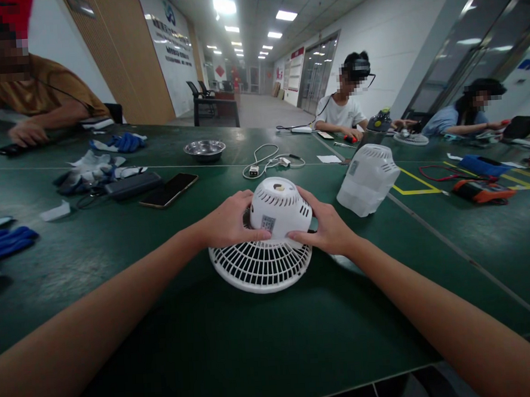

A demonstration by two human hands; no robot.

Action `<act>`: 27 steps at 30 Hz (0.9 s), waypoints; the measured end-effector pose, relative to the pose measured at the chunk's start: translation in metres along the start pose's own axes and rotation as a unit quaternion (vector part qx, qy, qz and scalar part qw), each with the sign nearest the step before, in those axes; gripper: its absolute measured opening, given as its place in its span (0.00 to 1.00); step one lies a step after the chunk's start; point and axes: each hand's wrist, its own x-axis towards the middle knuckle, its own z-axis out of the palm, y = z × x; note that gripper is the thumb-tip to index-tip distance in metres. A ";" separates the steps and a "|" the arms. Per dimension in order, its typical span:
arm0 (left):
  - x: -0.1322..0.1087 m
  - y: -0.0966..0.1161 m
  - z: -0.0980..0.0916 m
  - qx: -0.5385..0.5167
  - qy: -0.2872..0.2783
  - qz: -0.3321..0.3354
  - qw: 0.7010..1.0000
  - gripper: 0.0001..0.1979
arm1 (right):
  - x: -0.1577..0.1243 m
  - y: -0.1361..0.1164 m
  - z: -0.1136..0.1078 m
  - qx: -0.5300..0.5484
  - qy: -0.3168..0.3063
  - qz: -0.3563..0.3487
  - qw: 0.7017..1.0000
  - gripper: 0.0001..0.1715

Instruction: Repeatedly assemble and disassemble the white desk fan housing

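Observation:
A white plastic fan motor housing (281,212) with slotted vents and a small printed label sits over a round white fan grille (264,267) on the green table. My left hand (233,220) wraps round the housing's left side, thumb across its front below the label. From the right, my right hand (327,223) grips the same housing, its thumb on the lower front edge. The far fingers of both hands are hidden behind it. Whether the housing is fixed to the grille I cannot tell. Behind my right hand stands a white plastic fan base (367,180), tilted slightly.
Beyond the housing lie a white cable (272,161) and a metal bowl (204,150). To the left are a phone (169,190), a dark case (133,184) and blue gloves (7,243). An orange multimeter (482,191) lies right. Several people sit around the table.

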 end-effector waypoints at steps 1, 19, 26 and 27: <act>0.000 0.001 0.000 0.002 -0.004 0.004 1.000 0.29 | 0.000 -0.001 0.000 -0.001 0.002 0.001 1.000 0.57; 0.001 -0.005 -0.006 0.119 -0.067 0.030 0.990 0.38 | 0.002 0.005 0.003 -0.081 -0.004 -0.048 0.996 0.60; 0.001 -0.015 -0.004 0.154 -0.025 0.072 0.985 0.30 | -0.002 0.006 -0.008 -0.090 -0.030 -0.074 0.993 0.61; 0.001 -0.015 -0.004 0.151 -0.009 0.072 0.986 0.28 | -0.003 0.006 -0.009 -0.068 -0.036 -0.069 0.995 0.59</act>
